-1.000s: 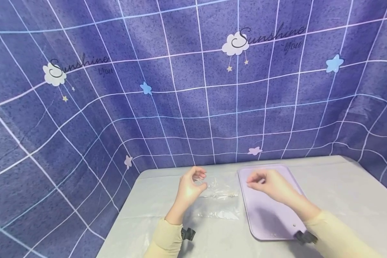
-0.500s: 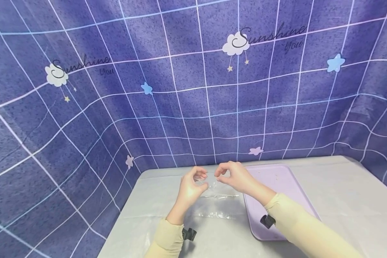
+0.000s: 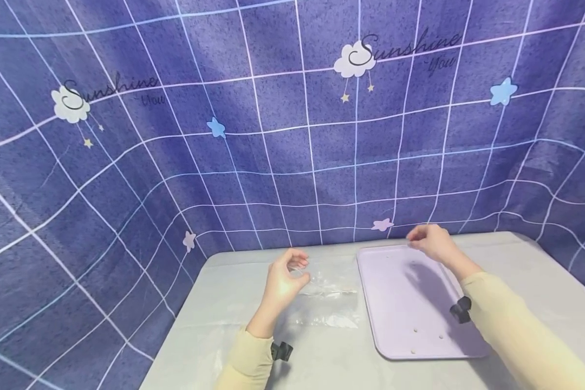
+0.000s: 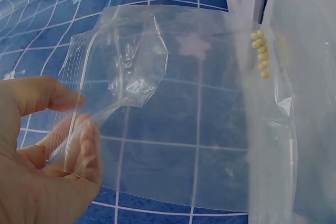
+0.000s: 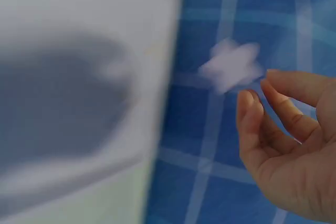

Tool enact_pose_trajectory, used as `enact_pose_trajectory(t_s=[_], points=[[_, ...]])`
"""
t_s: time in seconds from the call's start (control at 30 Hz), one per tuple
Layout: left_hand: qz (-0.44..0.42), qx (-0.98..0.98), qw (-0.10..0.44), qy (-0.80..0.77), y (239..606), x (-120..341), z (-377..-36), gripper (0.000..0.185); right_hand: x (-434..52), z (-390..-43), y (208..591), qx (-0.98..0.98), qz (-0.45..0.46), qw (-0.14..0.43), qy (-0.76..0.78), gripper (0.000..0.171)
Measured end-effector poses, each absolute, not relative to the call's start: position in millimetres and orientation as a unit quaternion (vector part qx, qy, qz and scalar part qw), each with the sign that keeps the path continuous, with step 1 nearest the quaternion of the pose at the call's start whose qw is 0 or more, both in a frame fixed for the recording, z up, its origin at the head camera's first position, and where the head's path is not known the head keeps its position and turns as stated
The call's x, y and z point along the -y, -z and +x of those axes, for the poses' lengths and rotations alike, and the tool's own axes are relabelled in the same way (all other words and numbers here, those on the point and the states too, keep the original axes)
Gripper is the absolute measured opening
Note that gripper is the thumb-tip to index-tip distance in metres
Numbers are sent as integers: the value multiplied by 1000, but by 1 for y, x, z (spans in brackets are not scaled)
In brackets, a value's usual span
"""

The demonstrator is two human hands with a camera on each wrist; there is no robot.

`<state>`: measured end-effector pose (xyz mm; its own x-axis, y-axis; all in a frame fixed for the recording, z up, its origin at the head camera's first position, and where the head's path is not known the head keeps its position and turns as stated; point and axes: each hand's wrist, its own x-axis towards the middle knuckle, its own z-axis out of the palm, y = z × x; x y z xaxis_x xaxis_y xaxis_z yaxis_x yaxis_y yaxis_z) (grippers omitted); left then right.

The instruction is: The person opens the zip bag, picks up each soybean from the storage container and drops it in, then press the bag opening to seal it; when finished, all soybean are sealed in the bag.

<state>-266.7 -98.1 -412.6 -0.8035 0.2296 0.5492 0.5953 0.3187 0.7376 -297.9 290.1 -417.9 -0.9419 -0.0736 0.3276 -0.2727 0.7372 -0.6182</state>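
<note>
My left hand (image 3: pixel 280 281) holds a clear zip bag (image 4: pixel 173 119) by its ridged mouth edge, thumb and fingers curled at the opening. Through the film, in the left wrist view, several small round pale-yellow balls (image 4: pixel 262 54) lie bunched near the far end of the bag. Above the far right part of a lilac tray (image 3: pixel 395 303) is my right hand (image 3: pixel 435 244). Its fingers bend loosely, and the right wrist view shows a gap between thumb and fingertips with nothing visible in it. Several small pale balls (image 3: pixel 415 330) lie scattered on the tray.
The table (image 3: pixel 214 309) has a pale grey cover and extends beyond both sides of the tray. A blue-purple grid-patterned curtain (image 3: pixel 273 135) stands behind the table and along its sides. Each wrist wears a black camera mount (image 3: pixel 281 352).
My right hand moved left from over the tray to the bag's mouth, then went back right to above the tray's far part. My left hand kept its hold on the bag.
</note>
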Motion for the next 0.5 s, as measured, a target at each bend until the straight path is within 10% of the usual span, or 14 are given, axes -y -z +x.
enact_pose_trajectory(t_s=[0.5], points=[[-257, 805, 180, 503, 410, 99, -270, 37, -300, -325, 476, 957, 79, 70, -269, 7]])
